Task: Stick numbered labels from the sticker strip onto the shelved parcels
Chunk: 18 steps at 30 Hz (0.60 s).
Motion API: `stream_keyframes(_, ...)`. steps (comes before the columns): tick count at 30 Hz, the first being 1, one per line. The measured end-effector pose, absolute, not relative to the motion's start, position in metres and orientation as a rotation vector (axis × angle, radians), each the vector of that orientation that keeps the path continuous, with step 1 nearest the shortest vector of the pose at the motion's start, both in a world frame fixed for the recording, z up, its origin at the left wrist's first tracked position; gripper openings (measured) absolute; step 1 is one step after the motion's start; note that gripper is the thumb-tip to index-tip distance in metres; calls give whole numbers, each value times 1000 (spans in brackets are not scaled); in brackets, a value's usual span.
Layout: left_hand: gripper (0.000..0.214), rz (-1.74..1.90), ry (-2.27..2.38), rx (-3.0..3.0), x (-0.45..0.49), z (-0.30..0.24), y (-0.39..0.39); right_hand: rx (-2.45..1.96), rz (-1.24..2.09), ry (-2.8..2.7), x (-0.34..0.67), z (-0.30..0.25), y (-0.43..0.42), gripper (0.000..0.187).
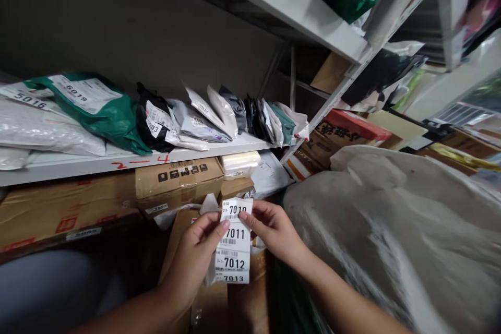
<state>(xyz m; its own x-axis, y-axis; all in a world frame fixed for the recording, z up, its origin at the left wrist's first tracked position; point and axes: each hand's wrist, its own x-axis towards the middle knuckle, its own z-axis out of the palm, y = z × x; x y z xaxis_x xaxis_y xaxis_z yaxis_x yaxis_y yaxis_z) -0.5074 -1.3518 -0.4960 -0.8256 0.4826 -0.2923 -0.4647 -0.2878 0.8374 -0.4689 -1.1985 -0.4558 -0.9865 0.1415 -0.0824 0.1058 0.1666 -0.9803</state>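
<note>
A strip of white number labels [235, 248] hangs between my two hands, with 7010, 7011, 7012 and 7013 printed one below the other. My left hand [199, 240] pinches its left edge beside 7011, thumb on the front. At the upper right edge, my right hand [272, 227] grips the strip, its thumb lying over part of 7010. The fingers behind the paper are partly hidden. Just beyond the strip are a small brown box [236, 187] and a pale wrapped packet [239, 163] on top of it.
A white shelf [97, 168] marked 2-4 carries a green parcel bag [123, 115], a black parcel [151, 120] and several slim mailers. Cardboard boxes [178, 180] sit beneath. To my right bulges a large grey plastic-covered bulk [395, 240]. A metal upright [340, 94] slants at the shelf's end.
</note>
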Motion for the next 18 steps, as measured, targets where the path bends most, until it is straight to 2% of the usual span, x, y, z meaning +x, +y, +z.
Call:
stream_keyframes(6, 40, 2230, 1315, 14, -515, -496, -1349, -326, 2030, -2382, -471, -457, -1200, 54)
stream_keyframes(9, 44, 2232, 1296, -9, -515, -494, -1350, -282, 1951, -2458, -471, -464, -1199, 50)
stream_keyframes(13, 50, 2000, 1363, -51, -500, -512, -1357, -319, 1866, -2404, -457, -473, -1202, 40)
stream_keyframes(16, 42, 1812, 1450, 80, -473, -549, -1364, -442, 2081, -2512, -430, -483, -1206, 35)
stream_keyframes(18, 43, 1700, 1489, 205, -449, -578, -1366, -662, 2315, -2541, -405, -497, -1206, 39)
